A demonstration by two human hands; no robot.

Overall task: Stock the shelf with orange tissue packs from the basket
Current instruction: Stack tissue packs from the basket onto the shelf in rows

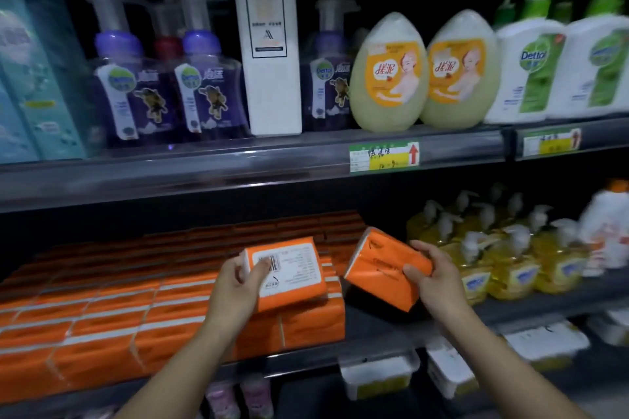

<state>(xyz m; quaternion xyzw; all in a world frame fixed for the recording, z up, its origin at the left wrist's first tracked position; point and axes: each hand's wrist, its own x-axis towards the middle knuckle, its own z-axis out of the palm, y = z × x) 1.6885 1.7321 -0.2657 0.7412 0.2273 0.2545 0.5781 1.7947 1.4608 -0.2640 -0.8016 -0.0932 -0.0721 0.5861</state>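
My left hand (240,284) grips an orange tissue pack (292,274) with its white label side up, held over the stacked orange tissue packs (136,309) on the lower shelf (384,333). A second orange tissue pack (381,265) is tilted in my right hand (434,277), just right of the stack, above a bare strip of shelf. The stack fills the left and middle of that shelf in several rows. The basket is out of view.
Yellow pump bottles (503,258) crowd the lower shelf right of the gap. The upper shelf (238,170) carries purple soap pumps (204,78), a white box (270,51), two egg-shaped bottles (389,75) and white Dettol bottles (527,68). Price tags hang on the shelf edges.
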